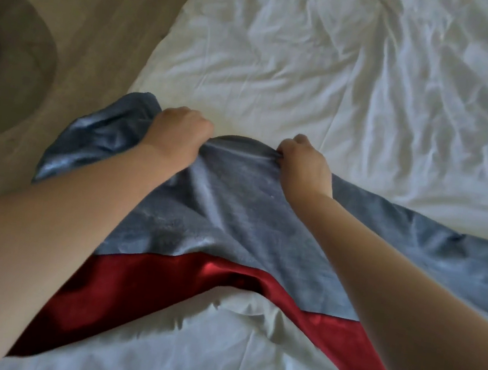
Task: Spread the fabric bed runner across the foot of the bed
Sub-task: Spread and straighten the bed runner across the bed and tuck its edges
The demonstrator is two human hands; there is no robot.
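Left hand and right hand, fingers curled, each pinch the far edge of the runner. It lies across the bed, one end past the left edge, middle bunched. Judged partly spread; flattening is left.

This is looking like a bedroom. A wide bed is lying under a creased white sheet, a grey runner with a red band is stretching across it, and beige flooring is showing alongside.
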